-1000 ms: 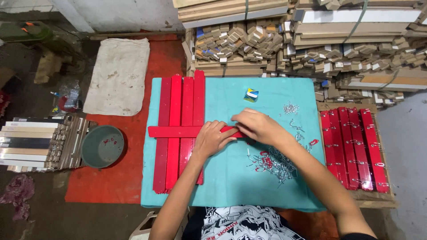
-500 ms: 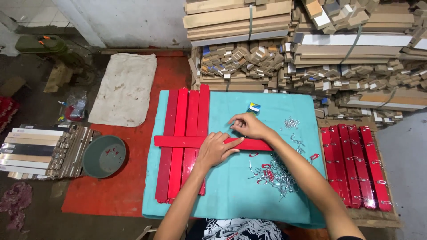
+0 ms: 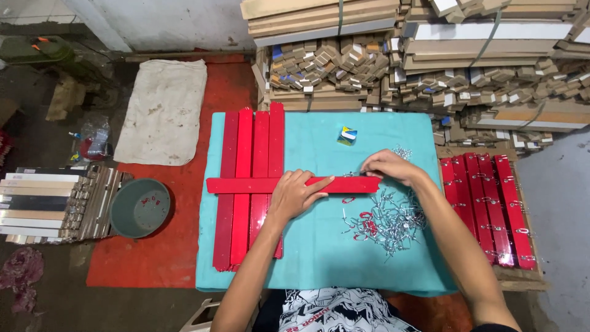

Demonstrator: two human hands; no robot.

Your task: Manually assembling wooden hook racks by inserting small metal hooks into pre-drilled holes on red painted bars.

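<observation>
Head view, looking down on a work table covered with a turquoise cloth [image 3: 319, 258]. The left hand [image 3: 294, 197] lies flat, fingers extended and palm down, pressing on a red strip [image 3: 246, 184] that runs crosswise over the cloth; it grips nothing. The right hand [image 3: 387, 167] rests at the opposite end of the same strip, fingers curled and pinched at its upper edge; whether a small metal piece sits between the fingertips cannot be told.

Beneath the left hand, and extending away from and toward the person on its outer side, four long red strips [image 3: 252, 147] lie side by side, lengthwise, with the crosswise strip laid over them. Just under the right wrist and forearm, on the near side, a loose heap of small metal hooks [image 3: 387, 224] lies on the cloth, touching the forearm's shadow; a few more hooks lie just beyond the right hand. A small coloured box [image 3: 346, 135] stands beyond the gap between the hands, well apart from both.

Outside the right arm, a row of red strips fitted with hooks [image 3: 485, 209] lies on a lower surface. Outside the left arm, on the floor, stand a grey-green round basin [image 3: 140, 208] and a stack of pale mouldings [image 3: 43, 200]. Beyond both hands, bundled wooden mouldings [image 3: 430, 55] are piled against the wall.
</observation>
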